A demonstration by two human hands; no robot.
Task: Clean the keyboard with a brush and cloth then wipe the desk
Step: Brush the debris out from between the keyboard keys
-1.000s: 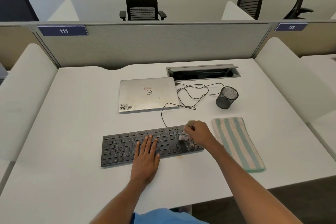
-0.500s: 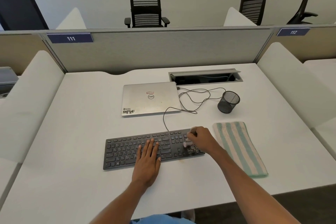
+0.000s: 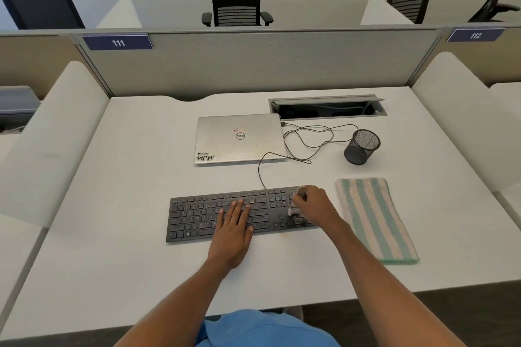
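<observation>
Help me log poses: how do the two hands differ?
The left hand lies flat, fingers straight, holding nothing; the right hand curls round the brush. The left hand is mid keyboard, the right hand at its right end. Both are over the keyboard.

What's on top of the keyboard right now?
Left hand rests flat on the middle keys of the keyboard; right hand grips the brush at the right end. Keys beneath both hands are hidden.
</observation>
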